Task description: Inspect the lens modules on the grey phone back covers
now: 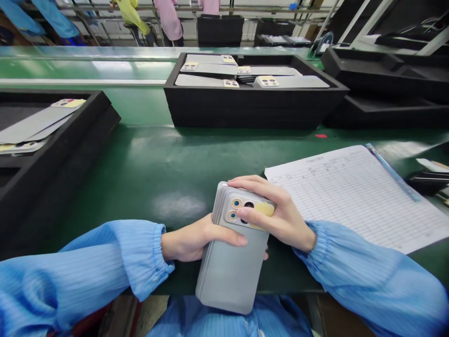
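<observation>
A stack of several grey phone back covers [229,276] is held over the front edge of the green table, tilted with its camera end away from me. My left hand [203,236] wraps round the stack, thumb across the top cover and fingertips showing at the right side. Over the camera end lies my right hand [280,213], its thumb on the camera block [245,210] and its fingers bent over the far edge. The top cover's camera block has ringed lenses and yellow film; part of it is hidden by my right thumb.
A black tray [252,107] of covers stands ahead on the green table [140,164]. Another black tray [87,126] with covers is at left. Stacked black trays [393,107] stand at right, above a printed form [354,196] with a pen [393,173]. Several people work beyond.
</observation>
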Demonstrator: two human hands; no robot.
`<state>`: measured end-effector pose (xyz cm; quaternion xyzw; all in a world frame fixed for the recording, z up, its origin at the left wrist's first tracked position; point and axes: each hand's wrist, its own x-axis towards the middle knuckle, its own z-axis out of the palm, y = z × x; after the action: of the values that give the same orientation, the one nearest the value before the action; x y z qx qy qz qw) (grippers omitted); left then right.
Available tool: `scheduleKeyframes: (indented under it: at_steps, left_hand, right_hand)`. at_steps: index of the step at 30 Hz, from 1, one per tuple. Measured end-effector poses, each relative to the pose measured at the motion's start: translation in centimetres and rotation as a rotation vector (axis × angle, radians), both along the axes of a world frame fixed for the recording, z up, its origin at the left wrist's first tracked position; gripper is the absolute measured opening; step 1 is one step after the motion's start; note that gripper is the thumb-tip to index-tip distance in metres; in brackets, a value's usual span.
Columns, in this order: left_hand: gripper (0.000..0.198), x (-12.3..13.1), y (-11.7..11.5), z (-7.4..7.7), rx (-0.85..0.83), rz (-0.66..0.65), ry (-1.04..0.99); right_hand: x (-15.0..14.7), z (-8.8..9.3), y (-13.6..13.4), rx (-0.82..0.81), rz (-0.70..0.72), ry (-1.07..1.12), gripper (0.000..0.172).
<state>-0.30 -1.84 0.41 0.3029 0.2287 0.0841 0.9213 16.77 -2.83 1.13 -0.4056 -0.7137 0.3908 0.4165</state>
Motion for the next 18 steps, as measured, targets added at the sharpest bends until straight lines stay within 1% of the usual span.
scheduleKeyframes:
  at_steps: [6, 18]
  left_hand:
    - [0.030, -0.02, 0.09, -0.07, 0.031, -0.027, -0.008]
    - [0.031, 0.02, 0.08, 0.22, 0.046, -0.029, -0.016]
  right_hand:
    - [0.00, 0.14, -0.21, -0.032, 0.016, 0.057, 0.027]
    - [0.16, 0.40, -0.28, -0.065, 0.027, 0.069, 0.031]
